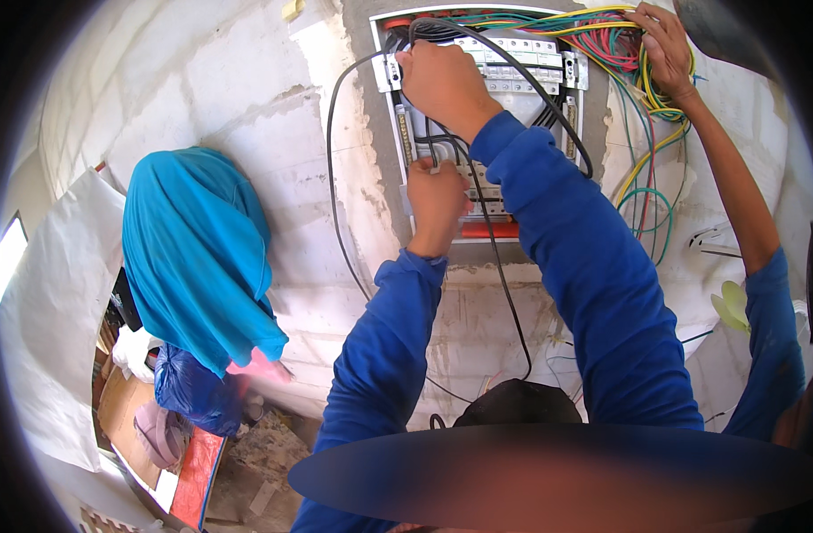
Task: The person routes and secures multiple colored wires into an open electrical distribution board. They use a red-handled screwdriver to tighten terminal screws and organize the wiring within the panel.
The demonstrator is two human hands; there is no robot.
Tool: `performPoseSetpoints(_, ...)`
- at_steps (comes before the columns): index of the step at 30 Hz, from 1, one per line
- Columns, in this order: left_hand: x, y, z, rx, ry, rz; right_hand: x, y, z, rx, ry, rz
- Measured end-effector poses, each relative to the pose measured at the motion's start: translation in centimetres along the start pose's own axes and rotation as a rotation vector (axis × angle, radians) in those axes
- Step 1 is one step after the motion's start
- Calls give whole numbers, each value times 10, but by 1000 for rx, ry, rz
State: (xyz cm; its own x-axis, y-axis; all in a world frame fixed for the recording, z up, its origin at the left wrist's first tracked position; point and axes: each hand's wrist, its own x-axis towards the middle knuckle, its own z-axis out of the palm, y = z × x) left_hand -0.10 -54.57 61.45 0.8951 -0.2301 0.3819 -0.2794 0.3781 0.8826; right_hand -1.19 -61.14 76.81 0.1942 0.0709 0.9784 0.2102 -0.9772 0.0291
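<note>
My right hand (449, 86) reaches up to the top left of an open electrical panel (390, 151) set in the wall. Its fingers are closed on a black cable (334, 133), which loops out past the panel's left side. Lower down, my left hand (437, 202) pinches a black wire (430, 142) over the lower row of terminals. In the upper part sits a row of white circuit breakers (522, 62). Another thick black cable (549, 93) arcs over my right wrist toward the panel's right side. My hands partly hide the panel's left and middle.
At the right, a co-worker's hand (666, 49) grips a bundle of red, green and yellow wires (602, 37). Loose coloured wires (646, 169) hang below it. A turquoise cloth (193, 249) hangs at the left, above a blue plastic bag (189, 384) and cardboard (127, 413).
</note>
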Motion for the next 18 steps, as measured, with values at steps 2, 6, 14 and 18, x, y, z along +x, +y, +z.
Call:
performPoseSetpoints(2,-2,2,2,-39,13,-4,5,0,-2,-30,-3,21)
performPoseSetpoints(6,-6,1,4,-129,40,-24,2,-3,-8,11,1,68)
performPoseSetpoints(14,12,-30,-6,-125,7,117,-29,-5,22,205,142,-35)
performPoseSetpoints(18,23,-37,-14,-132,-17,72,-18,4,24,75,4,149)
